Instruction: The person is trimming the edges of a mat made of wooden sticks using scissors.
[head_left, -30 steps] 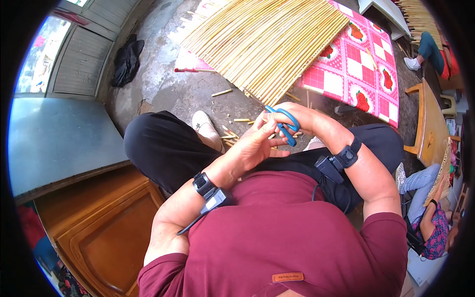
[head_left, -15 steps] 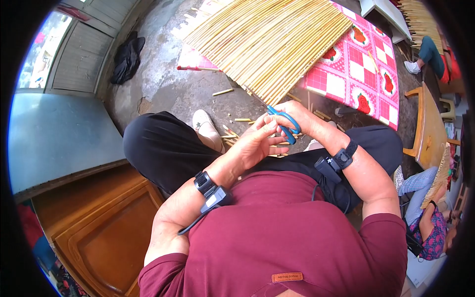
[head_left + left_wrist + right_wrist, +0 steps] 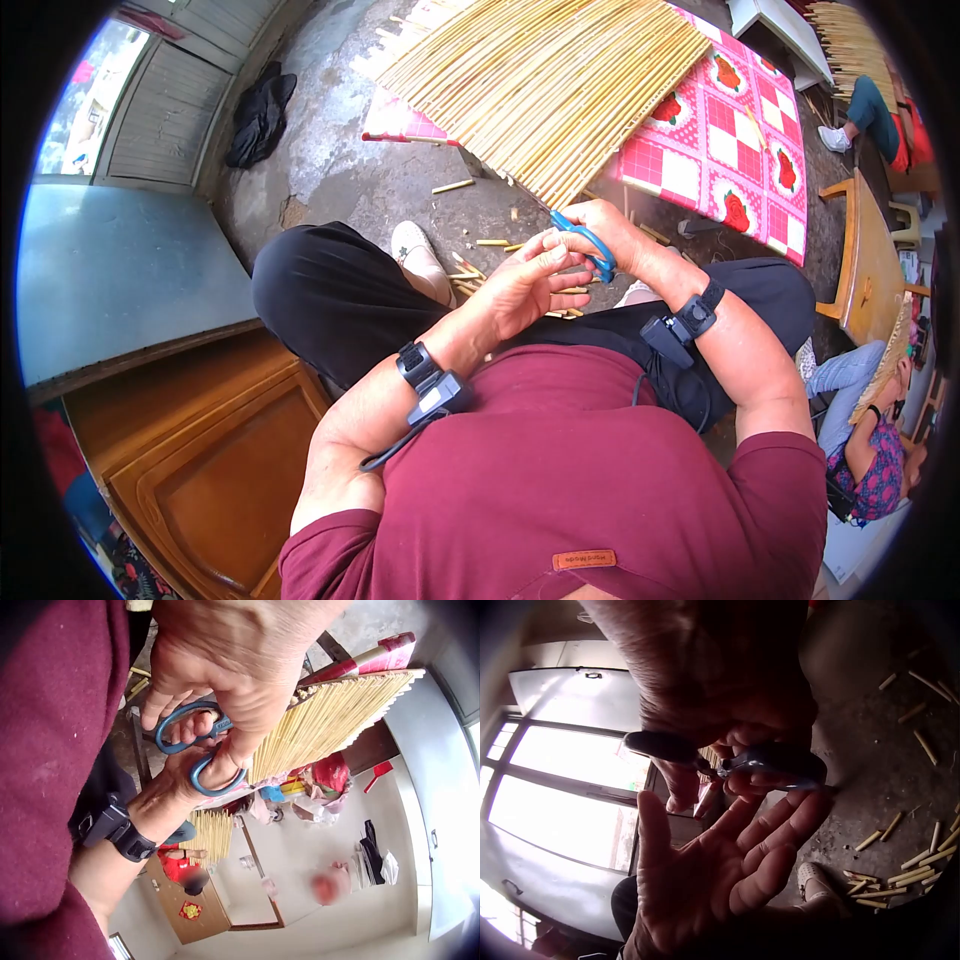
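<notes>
**Right hand on the scissors, left hand open beside them, at the mat's lower edge**

My right hand has its fingers and thumb hooked through the blue loops of the scissors, gripping them. My left hand is open. The right wrist view shows its palm spread and its fingers relaxed, with the tips resting against the right hand and the scissor handles. It holds nothing that I can see.

The scissors sit above my lap, just off the lower corner of the stick mat, with the blades pointing up toward that edge. I cannot tell whether the blades are parted or closed on a stick, because they are thin and partly hidden.

I judge the trimming to be partly done. Short offcuts lie scattered on the concrete floor by my shoe, and more show in the right wrist view. The near edge of the mat runs in a fairly even slant. How much of that edge is left to cut I cannot say.

The mat is a wide sheet of pale yellow sticks laid side by side. It lies across a pink checked cloth and overhangs it toward me. In the left wrist view the stick ends look roughly level.
</notes>
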`<control>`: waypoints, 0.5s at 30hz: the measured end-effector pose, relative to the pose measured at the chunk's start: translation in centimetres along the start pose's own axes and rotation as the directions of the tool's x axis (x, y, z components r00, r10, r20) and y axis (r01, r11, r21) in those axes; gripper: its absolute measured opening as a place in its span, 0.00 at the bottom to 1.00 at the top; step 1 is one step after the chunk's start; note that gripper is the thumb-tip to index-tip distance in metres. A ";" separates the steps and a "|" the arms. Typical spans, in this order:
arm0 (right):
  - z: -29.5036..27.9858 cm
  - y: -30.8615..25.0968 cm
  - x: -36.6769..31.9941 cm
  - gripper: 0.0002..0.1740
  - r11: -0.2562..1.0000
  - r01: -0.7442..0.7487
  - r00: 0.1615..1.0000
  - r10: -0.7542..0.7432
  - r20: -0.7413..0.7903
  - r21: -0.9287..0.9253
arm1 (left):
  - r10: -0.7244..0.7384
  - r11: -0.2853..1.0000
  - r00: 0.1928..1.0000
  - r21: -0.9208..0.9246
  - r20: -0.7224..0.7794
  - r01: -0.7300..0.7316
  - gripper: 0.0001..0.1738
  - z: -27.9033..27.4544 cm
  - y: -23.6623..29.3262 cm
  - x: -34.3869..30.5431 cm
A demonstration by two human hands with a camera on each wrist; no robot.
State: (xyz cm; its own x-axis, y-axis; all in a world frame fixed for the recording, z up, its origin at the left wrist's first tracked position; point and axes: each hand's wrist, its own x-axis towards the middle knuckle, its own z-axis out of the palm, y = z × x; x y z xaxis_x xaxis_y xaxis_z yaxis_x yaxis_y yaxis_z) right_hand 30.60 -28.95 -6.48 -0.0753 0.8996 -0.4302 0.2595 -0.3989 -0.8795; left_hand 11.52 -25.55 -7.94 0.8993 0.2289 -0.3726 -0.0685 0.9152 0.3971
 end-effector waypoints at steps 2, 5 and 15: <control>-0.1 0.0 -0.1 0.16 1.000 0.014 1.000 -0.014 -0.007 -0.007 | -0.004 1.000 1.000 -0.005 -0.003 0.004 0.28 0.1 0.0 0.1; -0.3 -0.1 0.0 0.17 0.993 0.046 0.999 -0.047 -0.008 -0.111 | -0.014 1.000 1.000 -0.008 -0.013 0.014 0.29 0.2 0.0 0.0; -0.8 -0.3 -0.4 0.27 0.969 -0.151 0.976 0.116 0.183 0.194 | -0.019 0.998 0.994 0.049 -0.108 0.025 0.27 0.6 0.4 -0.3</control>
State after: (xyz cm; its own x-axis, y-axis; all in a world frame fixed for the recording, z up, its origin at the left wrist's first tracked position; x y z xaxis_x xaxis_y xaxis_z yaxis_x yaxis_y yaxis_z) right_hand 31.27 -29.06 -5.86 -0.2193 0.7996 -0.5590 0.0765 -0.5571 -0.8269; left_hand 11.44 -25.45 -7.15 0.8486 0.2457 -0.4684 -0.0249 0.9031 0.4287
